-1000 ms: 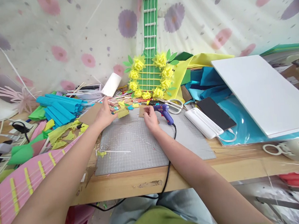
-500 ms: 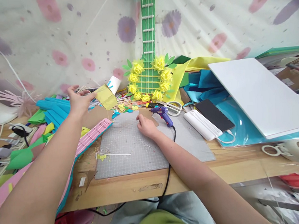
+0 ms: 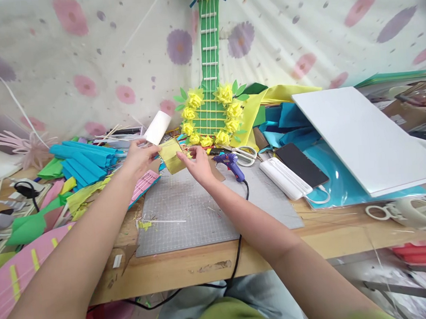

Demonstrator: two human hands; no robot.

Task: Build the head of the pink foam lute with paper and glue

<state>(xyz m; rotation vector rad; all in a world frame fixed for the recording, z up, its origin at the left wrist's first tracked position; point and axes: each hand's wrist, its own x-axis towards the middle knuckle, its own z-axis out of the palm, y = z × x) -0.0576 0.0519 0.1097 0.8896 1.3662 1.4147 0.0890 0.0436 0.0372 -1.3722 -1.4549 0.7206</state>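
Note:
A squarish yellow piece point(image 3: 172, 156), like paper or thin card, is held above the back of the grey cutting mat point(image 3: 187, 207). My left hand point(image 3: 140, 158) grips its left edge between thumb and fingers. My right hand point(image 3: 199, 165) has its thumb and fingertips closed at the piece's right edge. Just right of that hand lies a purple glue gun point(image 3: 231, 164), its black cord running down over the table edge. Beneath my left arm is a pink guitar-shaped craft point(image 3: 145, 186) with a blue side, partly hidden by the arm.
A green paper guitar point(image 3: 212, 101) with yellow flowers stands against the curtain. Scissors point(image 3: 245, 156), a white power bank point(image 3: 285, 178), a black phone point(image 3: 301, 164) and a white board point(image 3: 368, 134) lie to the right. Blue crepe paper point(image 3: 85, 161) and scraps crowd the left.
My left hand has brought the yellow piece to the right and slightly down. My right hand has risen from the mat and taken hold of its right edge.

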